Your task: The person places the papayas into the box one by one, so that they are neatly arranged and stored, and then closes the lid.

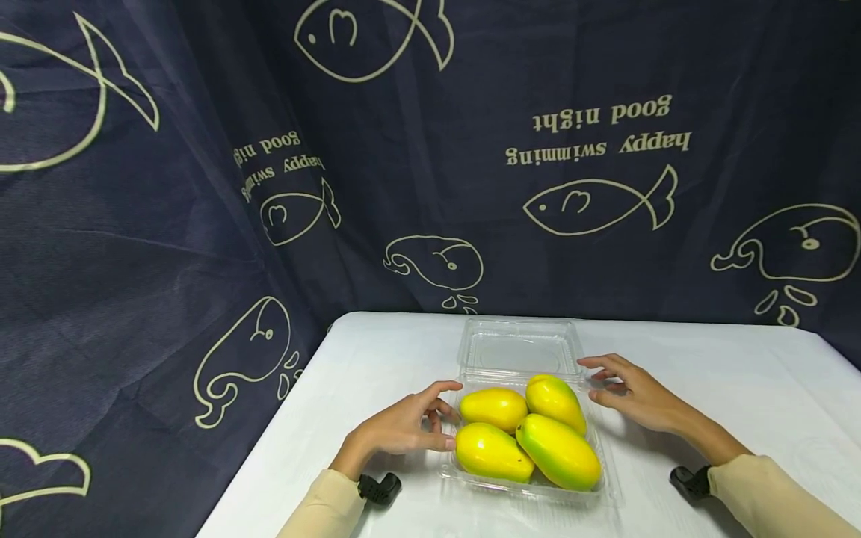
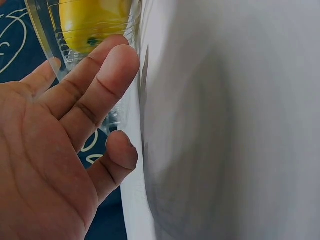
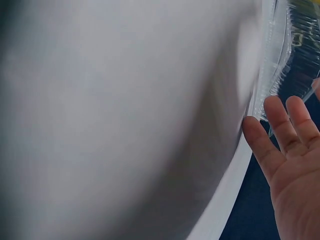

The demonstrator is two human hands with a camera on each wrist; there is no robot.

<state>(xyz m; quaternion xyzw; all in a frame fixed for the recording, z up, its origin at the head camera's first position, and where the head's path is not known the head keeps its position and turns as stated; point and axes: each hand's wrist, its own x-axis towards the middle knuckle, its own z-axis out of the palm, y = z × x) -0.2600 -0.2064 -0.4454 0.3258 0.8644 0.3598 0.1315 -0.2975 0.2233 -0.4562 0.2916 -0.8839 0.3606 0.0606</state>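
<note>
A clear plastic clamshell box lies on the table with its lid folded back, away from me. Inside the base sit several yellow mangoes with green patches: one back left, one back right, one front left and one front right. My left hand is at the box's left side, thumb and fingers spread, fingertips right by the wall. Beside the hinge end on the right is my right hand, its fingers loosely extended toward the box. Neither hand grips anything.
A white cloth covers the table. Dark blue curtains with fish and whale drawings hang behind the table and along its left side. Black wrist cameras are strapped over the beige sleeves.
</note>
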